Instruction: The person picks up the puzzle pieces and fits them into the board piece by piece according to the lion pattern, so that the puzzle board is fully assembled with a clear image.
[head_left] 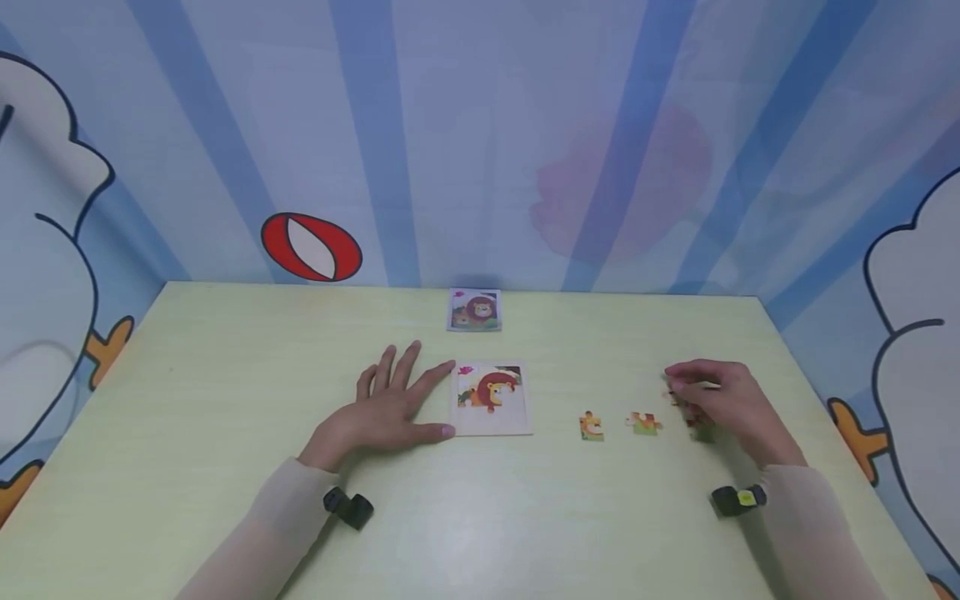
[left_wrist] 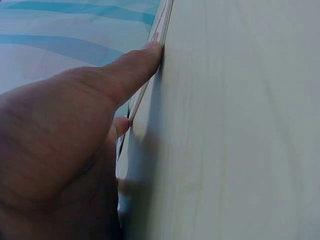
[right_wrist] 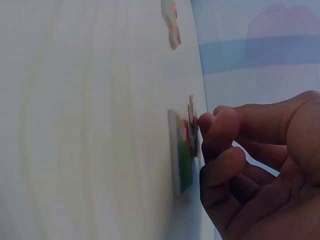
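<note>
A square puzzle board [head_left: 491, 421] with a partly filled lion picture lies at the table's middle. My left hand [head_left: 386, 421] is spread flat beside it, thumb and forefinger touching its left edge; the left wrist view shows the thumb [left_wrist: 132, 75] against that edge. Over at the right, my right hand [head_left: 731, 408] has its fingers bent, thumb and forefinger close together right at a small puzzle piece [right_wrist: 194, 130]. A green-edged piece [right_wrist: 182, 155] lies under this hand. I cannot tell whether the fingertips pinch a piece.
Between board and right hand lie two loose puzzle pieces, an orange one [head_left: 591, 427] and a green-and-orange one [head_left: 644, 423]. Behind the board is a small lion picture card [head_left: 474, 311]. A printed cloth backdrop [head_left: 450, 150] rises at the table's [head_left: 225, 375] back edge.
</note>
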